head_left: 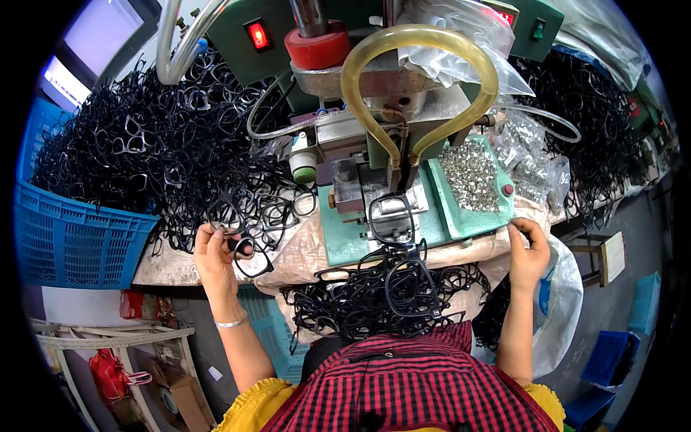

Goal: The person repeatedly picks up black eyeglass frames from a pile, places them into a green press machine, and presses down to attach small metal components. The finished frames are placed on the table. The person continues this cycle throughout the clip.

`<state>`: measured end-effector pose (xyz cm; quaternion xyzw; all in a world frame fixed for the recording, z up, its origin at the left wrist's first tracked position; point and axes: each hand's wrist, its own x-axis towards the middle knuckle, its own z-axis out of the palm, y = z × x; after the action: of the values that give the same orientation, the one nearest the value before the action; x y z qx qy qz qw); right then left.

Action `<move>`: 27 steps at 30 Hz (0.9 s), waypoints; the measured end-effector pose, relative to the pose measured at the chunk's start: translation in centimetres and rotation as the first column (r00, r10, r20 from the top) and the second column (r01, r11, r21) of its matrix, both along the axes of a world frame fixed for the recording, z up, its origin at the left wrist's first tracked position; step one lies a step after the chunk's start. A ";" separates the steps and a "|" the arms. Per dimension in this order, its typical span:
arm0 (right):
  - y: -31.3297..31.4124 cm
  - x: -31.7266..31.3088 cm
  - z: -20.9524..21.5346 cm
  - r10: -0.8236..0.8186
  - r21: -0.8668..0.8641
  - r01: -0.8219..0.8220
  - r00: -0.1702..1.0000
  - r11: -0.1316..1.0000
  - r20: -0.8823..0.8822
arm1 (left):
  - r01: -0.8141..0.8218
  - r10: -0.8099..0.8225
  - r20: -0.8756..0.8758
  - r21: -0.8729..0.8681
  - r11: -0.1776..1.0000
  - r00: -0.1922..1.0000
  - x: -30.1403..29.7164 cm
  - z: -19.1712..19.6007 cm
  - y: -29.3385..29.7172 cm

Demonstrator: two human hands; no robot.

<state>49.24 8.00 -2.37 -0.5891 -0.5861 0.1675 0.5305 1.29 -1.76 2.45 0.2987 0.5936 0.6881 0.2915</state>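
Work looked barely dented: left hand (216, 252) pinched one black plastic spectacle frame (248, 255) from the huge tangled heap of black frames (165, 151), another black frame (392, 216) sat on the green press, a smaller pile of frames (381, 299) lay in the lap, and right hand (529, 252) curled closed at the teal tray of small silver metal parts (471, 173), its contents hidden.

The left hand's fingers (229, 232) close around one eyeglass frame (252, 261) at the edge of a heap of frames (180, 151) spreading behind them over the bench (162, 268). A basket (72, 241) stands left of them. Right of them a frame lies on the press machine (374, 144), a tray of small metal parts (471, 176) behind the right hand's fingers (520, 229).
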 end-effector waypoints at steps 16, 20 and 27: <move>3.6 -14.8 7.6 0.502 0.090 -0.541 0.688 0.836 -0.524 | -0.048 0.090 -0.161 0.246 0.968 0.983 6.4 -3.2 5.3; 3.1 -15.5 8.9 0.523 0.117 -0.608 0.550 0.785 -0.652 | 0.158 0.062 -0.317 0.622 0.767 0.947 9.8 2.6 4.5; 1.2 -14.6 10.1 0.566 0.083 -0.599 0.690 0.796 -0.452 | 0.617 -0.118 -0.845 0.277 0.737 0.521 14.0 7.9 2.6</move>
<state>34.64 9.16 7.78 -0.3349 -0.5952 0.4804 0.5503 15.28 0.84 10.30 0.7616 0.3527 0.5414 0.0495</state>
